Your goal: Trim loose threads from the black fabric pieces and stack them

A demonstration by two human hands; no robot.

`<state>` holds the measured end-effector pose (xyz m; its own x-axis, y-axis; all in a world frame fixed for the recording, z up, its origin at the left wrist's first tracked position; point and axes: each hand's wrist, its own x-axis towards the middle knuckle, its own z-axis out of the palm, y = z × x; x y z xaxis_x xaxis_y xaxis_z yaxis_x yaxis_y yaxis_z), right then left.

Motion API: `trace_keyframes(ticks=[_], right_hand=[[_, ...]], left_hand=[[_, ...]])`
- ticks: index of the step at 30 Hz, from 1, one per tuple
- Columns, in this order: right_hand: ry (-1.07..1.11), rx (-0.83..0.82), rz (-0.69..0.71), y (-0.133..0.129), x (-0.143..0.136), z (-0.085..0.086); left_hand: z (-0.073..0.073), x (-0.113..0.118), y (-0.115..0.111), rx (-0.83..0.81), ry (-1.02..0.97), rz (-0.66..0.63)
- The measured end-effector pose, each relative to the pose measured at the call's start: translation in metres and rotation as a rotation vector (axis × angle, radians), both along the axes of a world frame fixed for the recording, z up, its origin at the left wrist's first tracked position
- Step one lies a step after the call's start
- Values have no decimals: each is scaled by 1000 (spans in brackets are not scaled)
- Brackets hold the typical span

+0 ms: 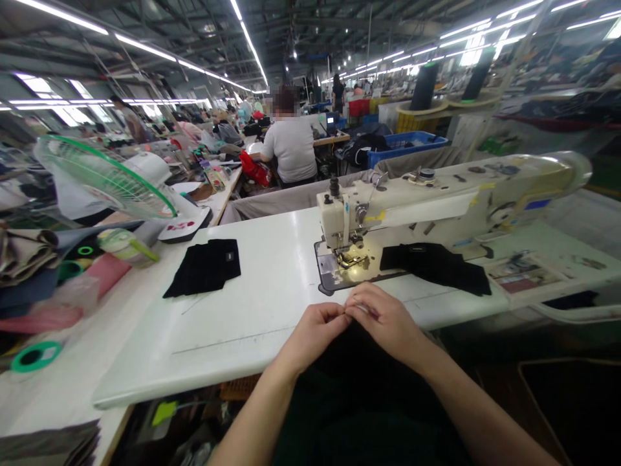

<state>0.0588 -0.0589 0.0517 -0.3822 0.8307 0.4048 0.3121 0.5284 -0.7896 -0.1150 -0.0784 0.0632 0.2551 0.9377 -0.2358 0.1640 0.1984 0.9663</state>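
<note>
Left hand (pixel 324 327) and right hand (pixel 388 317) pinched tip to tip; anything held cannot be made out.
A black cloth piece (pixel 436 266) is laid beyond and rightward, by the sewing machine (pixel 427 194), nearer the right hand, long axis running roughly left to right.

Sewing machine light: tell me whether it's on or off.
On: a bright yellowish glow lights the metal plate at the needle end of the sewing machine.

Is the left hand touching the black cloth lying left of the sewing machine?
Apart. The head view shows a stretch of white tabletop between the left hand and the black cloth.
</note>
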Motion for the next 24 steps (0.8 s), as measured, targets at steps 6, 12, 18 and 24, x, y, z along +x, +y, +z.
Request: trace_keyframes(ticks=[6, 12, 18, 24], right_hand=[[136, -127, -251, 3, 0, -3], [86, -337, -41, 1, 4, 5], [131, -6, -421, -6, -2, -2], [-163, 260, -144, -16, -11, -11]], left_hand=[[5, -1, -1, -21, -22, 12], [9, -4, 1, 68, -89, 175], [5, 4, -1, 312, 69, 506], [2, 9, -4, 80, -244, 433]])
